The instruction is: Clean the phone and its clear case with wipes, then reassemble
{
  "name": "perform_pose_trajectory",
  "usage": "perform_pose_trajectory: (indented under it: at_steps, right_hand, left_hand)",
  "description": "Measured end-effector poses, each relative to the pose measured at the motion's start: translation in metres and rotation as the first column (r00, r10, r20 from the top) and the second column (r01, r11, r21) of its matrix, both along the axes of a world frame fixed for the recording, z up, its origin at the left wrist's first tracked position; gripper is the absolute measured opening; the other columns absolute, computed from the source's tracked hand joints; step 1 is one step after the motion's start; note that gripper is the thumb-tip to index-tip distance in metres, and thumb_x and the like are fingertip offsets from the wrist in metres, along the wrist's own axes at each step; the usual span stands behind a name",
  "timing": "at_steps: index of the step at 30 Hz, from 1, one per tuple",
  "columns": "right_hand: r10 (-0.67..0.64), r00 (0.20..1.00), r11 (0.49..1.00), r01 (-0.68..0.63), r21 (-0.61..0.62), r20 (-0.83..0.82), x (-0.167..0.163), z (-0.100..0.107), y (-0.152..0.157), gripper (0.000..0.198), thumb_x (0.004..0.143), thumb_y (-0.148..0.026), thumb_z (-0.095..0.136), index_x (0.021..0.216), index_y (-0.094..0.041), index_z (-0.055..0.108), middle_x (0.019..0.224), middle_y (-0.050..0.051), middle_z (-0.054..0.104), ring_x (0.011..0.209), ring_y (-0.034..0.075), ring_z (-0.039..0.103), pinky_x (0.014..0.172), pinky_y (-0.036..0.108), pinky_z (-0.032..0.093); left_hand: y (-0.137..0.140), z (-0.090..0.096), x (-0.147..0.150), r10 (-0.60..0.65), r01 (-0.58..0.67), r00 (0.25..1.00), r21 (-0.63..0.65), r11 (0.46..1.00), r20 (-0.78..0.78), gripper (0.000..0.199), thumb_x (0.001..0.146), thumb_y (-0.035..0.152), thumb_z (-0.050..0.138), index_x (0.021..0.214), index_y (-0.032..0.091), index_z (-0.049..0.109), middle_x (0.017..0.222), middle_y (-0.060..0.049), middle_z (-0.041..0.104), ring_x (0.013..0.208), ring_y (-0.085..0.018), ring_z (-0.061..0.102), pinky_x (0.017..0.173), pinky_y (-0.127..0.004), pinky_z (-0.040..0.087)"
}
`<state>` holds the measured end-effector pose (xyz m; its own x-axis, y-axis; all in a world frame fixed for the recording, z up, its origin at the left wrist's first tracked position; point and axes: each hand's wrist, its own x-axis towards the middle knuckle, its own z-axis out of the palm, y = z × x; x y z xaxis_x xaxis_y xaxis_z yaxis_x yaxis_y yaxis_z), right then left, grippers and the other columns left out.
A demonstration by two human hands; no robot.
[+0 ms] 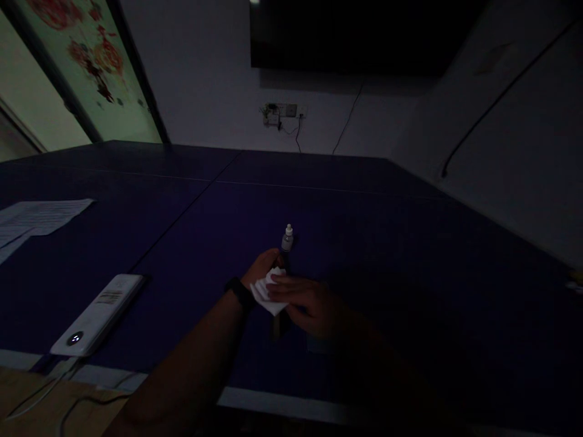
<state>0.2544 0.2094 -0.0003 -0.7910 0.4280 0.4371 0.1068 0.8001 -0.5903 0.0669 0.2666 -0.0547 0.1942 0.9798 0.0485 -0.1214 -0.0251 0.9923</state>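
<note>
Right hand (310, 303): white tissue (268, 301) is held by it.
Left hand (263, 267): partly covered; its grip cannot be told.
Small bottle (286, 241): seen standing just past both hands.

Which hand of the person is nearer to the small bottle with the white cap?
Left. The left hand is just this side of the bottle; the right hand, on the white tissue, is farther back.

One left hand (263, 267), one right hand (312, 301), one tissue (266, 297); from these, one bottle (287, 243) at twelve o'clock, one black screen (346, 36) towards one, one white device (102, 306) at nine, at least two paper sheets (50, 215) near ten.
</note>
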Motion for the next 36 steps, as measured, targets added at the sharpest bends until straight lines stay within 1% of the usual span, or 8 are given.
perform_pose_trajectory:
  at_steps: [4,10,16,20,23,26,31,36]
  right_hand:
    - [0.230,0.973,0.970,-0.227,-0.083,0.020,0.006,0.008,-0.009,0.046,0.083,-0.006,0.056,0.121,-0.022,0.077,0.125,0.006,0.076,0.130,0.020,0.065,0.114,0.040,0.051]
    - [-0.063,0.998,0.998,0.063,0.006,-0.031,-0.002,-0.001,-0.002,0.049,0.091,-0.006,0.052,0.134,-0.021,0.069,0.139,0.010,0.068,0.140,0.022,0.056,0.119,0.045,0.046]
    - [0.150,0.988,0.989,-0.150,-0.014,-0.049,0.002,0.006,-0.013,0.044,0.086,-0.006,0.053,0.120,-0.020,0.076,0.121,0.008,0.078,0.127,0.020,0.067,0.110,0.039,0.054]
    - [-0.158,0.956,0.985,0.136,-0.106,-0.246,-0.003,-0.001,-0.011,0.032,0.095,-0.016,0.050,0.111,-0.021,0.077,0.108,0.007,0.081,0.103,0.021,0.075,0.091,0.036,0.060]
    - [-0.617,0.757,0.767,0.518,-0.378,-0.215,-0.008,-0.008,-0.003,0.036,0.101,-0.037,0.048,0.092,-0.017,0.077,0.076,0.004,0.075,0.066,0.018,0.068,0.059,0.027,0.052]
    - [-0.720,0.687,0.619,0.570,-0.541,-0.100,-0.014,-0.008,-0.002,0.043,0.099,-0.048,0.049,0.086,-0.016,0.074,0.070,0.002,0.069,0.062,0.017,0.061,0.054,0.025,0.046]
    - [-0.549,0.836,0.710,0.457,-0.537,-0.015,-0.029,-0.006,-0.018,0.028,0.085,-0.036,0.073,0.109,-0.021,0.073,0.092,0.002,0.075,0.080,0.019,0.067,0.071,0.027,0.053]
    - [-0.552,0.834,0.695,0.456,-0.556,-0.006,-0.040,-0.013,-0.023,0.026,0.082,-0.024,0.074,0.107,-0.022,0.071,0.095,0.002,0.076,0.083,0.018,0.068,0.071,0.026,0.054]
  left_hand:
    - [-0.002,-0.002,0.002,0.062,-0.062,0.998,0.003,0.998,-0.019,0.047,0.094,0.061,0.048,0.075,0.019,0.058,0.058,0.003,0.048,0.053,-0.011,0.041,0.053,-0.026,0.036]
    - [-0.002,0.007,0.001,0.046,-0.046,0.999,0.001,0.999,-0.023,0.042,0.088,0.057,0.059,0.070,0.020,0.057,0.066,0.000,0.055,0.060,-0.013,0.048,0.060,-0.028,0.042]
    - [-0.011,0.014,0.004,0.070,-0.070,0.997,-0.009,0.998,-0.029,0.048,0.092,0.062,0.051,0.072,0.019,0.057,0.056,0.004,0.048,0.051,-0.011,0.041,0.053,-0.027,0.035]
    - [-0.012,0.015,0.005,0.122,-0.122,0.992,-0.008,0.992,-0.014,0.050,0.087,0.066,0.056,0.071,0.019,0.055,0.058,0.003,0.050,0.052,-0.011,0.042,0.054,-0.026,0.036]
    - [-0.016,0.019,0.005,0.180,-0.179,0.984,0.017,0.984,-0.006,0.048,0.088,0.065,0.057,0.075,0.019,0.057,0.065,0.002,0.054,0.059,-0.012,0.046,0.058,-0.026,0.039]
    - [-0.022,0.026,0.007,0.265,-0.263,0.964,0.077,0.962,-0.015,0.047,0.093,0.063,0.053,0.076,0.020,0.057,0.066,0.003,0.052,0.061,-0.012,0.045,0.060,-0.026,0.039]
    - [-0.035,0.042,0.007,0.414,-0.383,0.907,0.264,0.885,-0.072,0.050,0.097,0.066,0.044,0.078,0.021,0.056,0.068,0.003,0.049,0.063,-0.014,0.045,0.061,-0.027,0.039]
    - [-0.045,0.051,0.003,0.350,-0.273,0.933,0.474,0.837,-0.081,0.042,0.098,0.061,0.048,0.085,0.021,0.056,0.082,-0.002,0.055,0.076,-0.017,0.051,0.071,-0.030,0.043]
